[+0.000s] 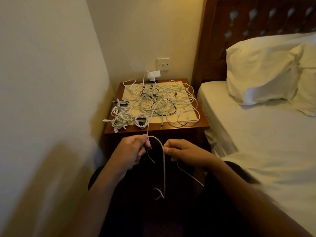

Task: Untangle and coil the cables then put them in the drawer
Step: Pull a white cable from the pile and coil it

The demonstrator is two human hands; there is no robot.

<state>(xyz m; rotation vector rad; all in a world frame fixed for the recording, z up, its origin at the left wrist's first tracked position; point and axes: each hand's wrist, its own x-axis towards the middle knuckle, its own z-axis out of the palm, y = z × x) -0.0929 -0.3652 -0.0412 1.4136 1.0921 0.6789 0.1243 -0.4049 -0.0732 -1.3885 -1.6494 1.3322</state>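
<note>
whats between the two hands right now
In the head view, only the white cable: it arches from the left hand across to the right hand, then hangs down.

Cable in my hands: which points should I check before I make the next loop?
1. Left hand grips the cable: ok.
2. Right hand pinches it: ok.
3. Cable free of the tangle: not ok, one strand runs up into it.
4. Finished coils set aside at the left: ok.
5. Drawer open: cannot tell, the nightstand front is dark.
</note>
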